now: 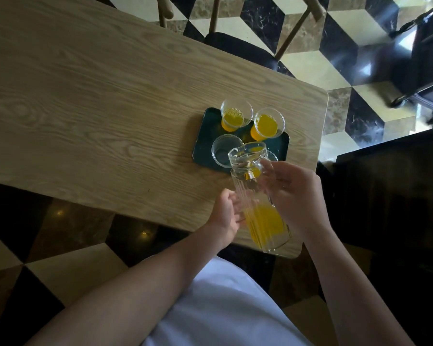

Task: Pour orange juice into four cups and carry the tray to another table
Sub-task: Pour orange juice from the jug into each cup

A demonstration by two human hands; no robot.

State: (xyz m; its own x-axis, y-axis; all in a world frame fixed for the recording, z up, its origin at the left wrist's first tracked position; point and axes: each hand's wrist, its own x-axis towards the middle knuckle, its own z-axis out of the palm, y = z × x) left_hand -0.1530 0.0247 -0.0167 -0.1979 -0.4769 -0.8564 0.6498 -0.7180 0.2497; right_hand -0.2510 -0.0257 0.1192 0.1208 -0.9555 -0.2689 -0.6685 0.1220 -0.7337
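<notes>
Right of frame centre, a dark tray (203, 136) holds four cups: far two (236, 117) (268, 126) hold juice, near-left cup (226, 151) is empty, fourth mostly hidden. Both hands, left (226, 216) and right (294, 193), grip the tilted pitcher (258, 196). Judged half poured; carrying not yet done.

Left hand (226, 216), right hand (294, 193) gripping, forearms extended.

Orange juice (264, 224) glows yellow-orange in a clear ribbed pitcher (254, 196). The tray (203, 146) looks dark green, perhaps teal. Pale wood-grain surface (98, 96); cube-patterned cream, black and brown floor (310, 33).
</notes>
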